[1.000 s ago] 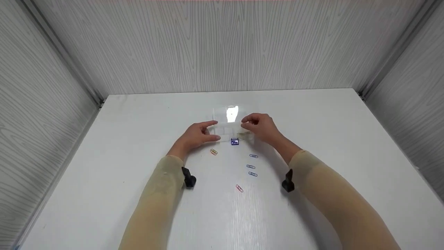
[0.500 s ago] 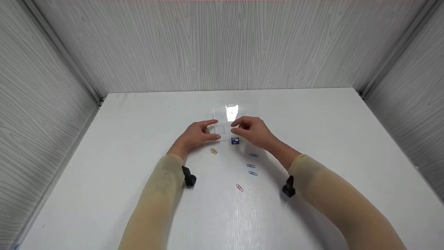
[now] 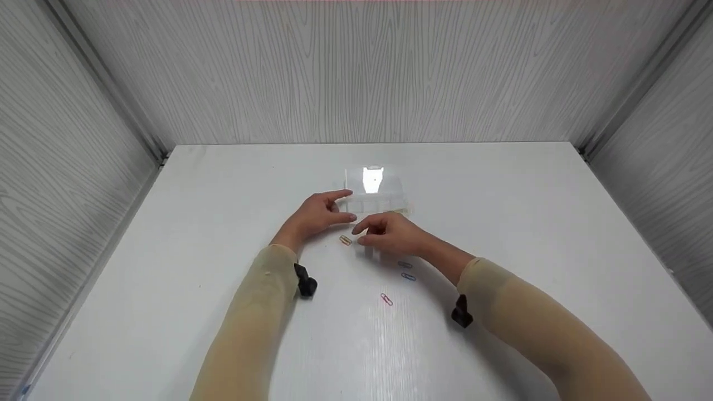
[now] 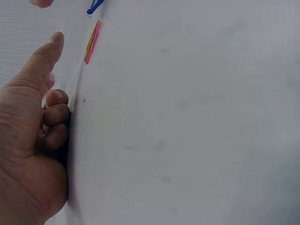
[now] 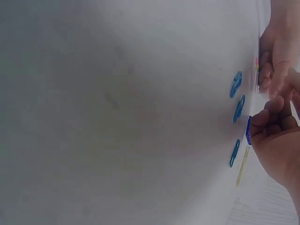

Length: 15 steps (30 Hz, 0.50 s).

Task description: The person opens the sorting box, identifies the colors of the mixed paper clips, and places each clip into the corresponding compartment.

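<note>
White glare on lid (image 3: 383,181); soft shadows

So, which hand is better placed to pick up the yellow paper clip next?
Probably the right hand: its thumb and forefinger are close to the yellow paper clip, while the left hand is at the clear box.

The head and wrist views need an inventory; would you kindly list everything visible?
Table: one, white, beneath everything
Compartment box: one, clear, lid open, mid-table
Yellowish item: count and type unclear, box's right end
Yellow paperclip, pink paperclip: apparently one each, side by side before the box
Blue paperclips: three, blue, right of those
Red paperclip: one, red, farthest from box
Dark-blue item: one, by the right hand, type unclear
Wood-grain panels: three, grey, back and sides
Wrist cameras: two, black, at the cuffs
Sleeves: two, beige, both forearms
Left hand: one, box's left end
Right hand: one, before the box
</note>
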Motion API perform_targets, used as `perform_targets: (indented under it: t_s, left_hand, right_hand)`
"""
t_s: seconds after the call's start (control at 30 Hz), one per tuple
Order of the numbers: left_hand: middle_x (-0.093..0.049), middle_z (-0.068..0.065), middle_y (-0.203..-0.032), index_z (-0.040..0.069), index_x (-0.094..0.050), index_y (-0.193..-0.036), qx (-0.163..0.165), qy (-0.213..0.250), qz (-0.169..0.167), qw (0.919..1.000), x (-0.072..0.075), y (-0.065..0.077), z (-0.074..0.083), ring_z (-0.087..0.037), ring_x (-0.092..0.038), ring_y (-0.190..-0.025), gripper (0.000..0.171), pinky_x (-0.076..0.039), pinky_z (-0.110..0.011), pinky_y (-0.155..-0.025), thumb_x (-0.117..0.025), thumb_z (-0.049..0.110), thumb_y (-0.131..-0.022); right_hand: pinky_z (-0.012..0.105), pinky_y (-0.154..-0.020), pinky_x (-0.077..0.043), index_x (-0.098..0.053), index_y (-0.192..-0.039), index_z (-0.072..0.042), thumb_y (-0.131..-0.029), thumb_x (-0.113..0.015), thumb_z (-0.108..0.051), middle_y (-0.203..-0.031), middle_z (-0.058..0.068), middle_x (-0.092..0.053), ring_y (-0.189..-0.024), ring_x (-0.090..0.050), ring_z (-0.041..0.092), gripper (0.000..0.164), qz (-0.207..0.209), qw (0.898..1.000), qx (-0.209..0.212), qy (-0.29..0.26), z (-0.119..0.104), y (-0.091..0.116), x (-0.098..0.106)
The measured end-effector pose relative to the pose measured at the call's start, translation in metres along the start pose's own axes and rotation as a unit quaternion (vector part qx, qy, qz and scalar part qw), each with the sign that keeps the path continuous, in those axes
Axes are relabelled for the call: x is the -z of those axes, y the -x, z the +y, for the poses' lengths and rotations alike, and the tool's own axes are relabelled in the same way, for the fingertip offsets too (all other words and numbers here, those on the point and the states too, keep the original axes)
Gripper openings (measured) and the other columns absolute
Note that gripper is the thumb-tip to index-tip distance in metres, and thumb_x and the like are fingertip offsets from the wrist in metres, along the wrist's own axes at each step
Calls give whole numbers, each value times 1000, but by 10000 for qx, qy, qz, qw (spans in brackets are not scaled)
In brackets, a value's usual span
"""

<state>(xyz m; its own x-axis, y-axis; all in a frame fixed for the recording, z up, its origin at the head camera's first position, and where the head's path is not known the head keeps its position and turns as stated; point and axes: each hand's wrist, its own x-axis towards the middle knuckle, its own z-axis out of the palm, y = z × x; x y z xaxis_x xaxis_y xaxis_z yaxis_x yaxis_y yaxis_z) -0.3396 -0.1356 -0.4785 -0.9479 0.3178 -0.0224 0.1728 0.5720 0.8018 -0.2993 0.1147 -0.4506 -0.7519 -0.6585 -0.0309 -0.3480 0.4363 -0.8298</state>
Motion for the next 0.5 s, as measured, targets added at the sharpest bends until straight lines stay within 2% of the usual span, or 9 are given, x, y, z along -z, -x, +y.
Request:
perform_targets:
  t_s: [0.3,0.5]
  left_hand:
    - [-55,1,-85,24,-58,-155,-45,-69,20,10000,-1,-2,0,-16,-50,-81,72,-42,-36,-88,-84,46,-91]
    - [-54,1,-84,24,-59,-154,-88,-14,33,10000,-1,0,0,-15,-48,-81,71,-41,-35,-86,-85,44,-91]
  right_hand:
    - [27,-64,-42,-78,-129,-19,-100,-76,-19,-78,-3,-62,-69,-52,12,29,-511,9981,-161,312,1,-3,-3]
    - [27,-65,-42,-78,-131,-21,-99,-76,-16,-78,-5,-63,-70,-52,11,32,-614,9969,-131,474,2,-5,-5]
